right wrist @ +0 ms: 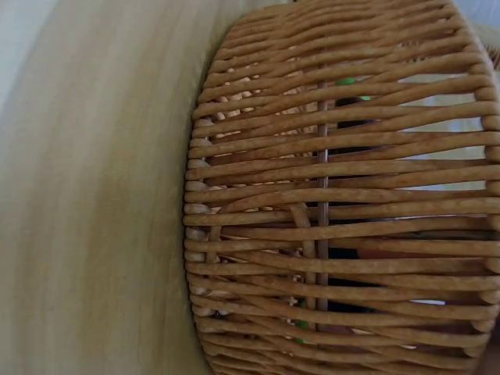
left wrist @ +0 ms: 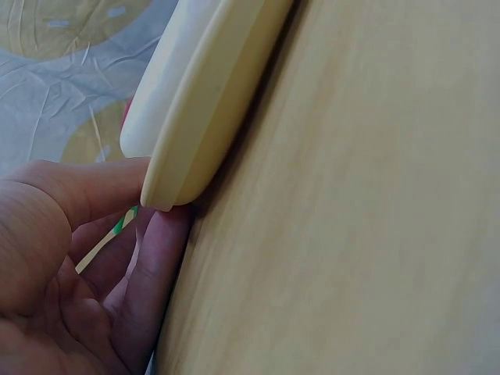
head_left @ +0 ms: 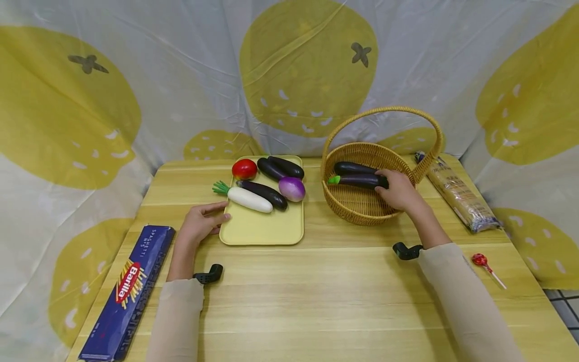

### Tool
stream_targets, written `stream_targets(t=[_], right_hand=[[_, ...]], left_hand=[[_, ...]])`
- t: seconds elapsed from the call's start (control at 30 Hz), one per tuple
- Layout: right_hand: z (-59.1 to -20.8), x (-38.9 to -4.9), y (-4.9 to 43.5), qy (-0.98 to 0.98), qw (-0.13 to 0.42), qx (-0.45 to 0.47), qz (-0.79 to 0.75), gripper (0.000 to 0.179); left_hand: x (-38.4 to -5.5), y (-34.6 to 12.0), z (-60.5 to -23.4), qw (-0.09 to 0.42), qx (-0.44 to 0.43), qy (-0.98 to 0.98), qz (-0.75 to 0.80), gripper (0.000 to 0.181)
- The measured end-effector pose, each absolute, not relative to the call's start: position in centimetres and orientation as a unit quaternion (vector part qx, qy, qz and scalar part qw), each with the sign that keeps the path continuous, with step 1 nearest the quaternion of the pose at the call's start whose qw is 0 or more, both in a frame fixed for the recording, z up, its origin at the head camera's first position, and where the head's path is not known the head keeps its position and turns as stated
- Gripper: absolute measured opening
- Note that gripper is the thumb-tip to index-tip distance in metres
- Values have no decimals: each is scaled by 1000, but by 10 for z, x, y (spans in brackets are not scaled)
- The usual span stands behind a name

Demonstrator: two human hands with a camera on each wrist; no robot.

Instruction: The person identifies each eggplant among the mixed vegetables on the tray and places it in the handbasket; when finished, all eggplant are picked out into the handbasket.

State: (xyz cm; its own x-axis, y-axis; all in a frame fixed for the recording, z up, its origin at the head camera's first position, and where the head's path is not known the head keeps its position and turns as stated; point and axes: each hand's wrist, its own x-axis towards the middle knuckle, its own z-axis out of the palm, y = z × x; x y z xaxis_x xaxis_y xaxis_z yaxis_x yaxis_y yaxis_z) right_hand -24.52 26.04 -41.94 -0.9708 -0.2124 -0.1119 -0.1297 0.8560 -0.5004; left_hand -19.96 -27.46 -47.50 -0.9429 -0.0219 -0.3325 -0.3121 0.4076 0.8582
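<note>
At its left edge, the pale yellow tray [head_left: 262,229] is pinched by my left hand [head_left: 202,221]. In the left wrist view the thumb lies on the tray rim [left wrist: 187,148] and a finger sits beneath it. A white radish [head_left: 250,199] with green leaves, a tomato [head_left: 245,169], a purple onion [head_left: 292,189] and three eggplants, one in front [head_left: 264,194], lie on the tray. Inside the wicker basket [head_left: 357,213], my right hand [head_left: 398,190] grips an eggplant with a green stem end [head_left: 359,180]. Another dark eggplant [head_left: 355,168] lies behind it. Basket weave [right wrist: 351,172] hides most of this hand in the right wrist view.
A tall handle [head_left: 384,109] arches over the basket. To its right lie a bag of pasta [head_left: 461,193] and a red lollipop [head_left: 480,260]. At the left is a blue spaghetti box [head_left: 128,291]. A patterned cloth [head_left: 199,75] hangs behind the wooden table [head_left: 307,301].
</note>
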Motion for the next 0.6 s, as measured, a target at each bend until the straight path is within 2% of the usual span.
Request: stream_targets(t=[0.3,0.6], right_hand=[[-425,-260,258,958,121,-73,-248,52],[-427,-261,256,961,111,-68,-243,54]], left_hand=[[-197,-273,-472,130,-102,828,535,57],[-198,-273,-473,133,-105,830,532,56]])
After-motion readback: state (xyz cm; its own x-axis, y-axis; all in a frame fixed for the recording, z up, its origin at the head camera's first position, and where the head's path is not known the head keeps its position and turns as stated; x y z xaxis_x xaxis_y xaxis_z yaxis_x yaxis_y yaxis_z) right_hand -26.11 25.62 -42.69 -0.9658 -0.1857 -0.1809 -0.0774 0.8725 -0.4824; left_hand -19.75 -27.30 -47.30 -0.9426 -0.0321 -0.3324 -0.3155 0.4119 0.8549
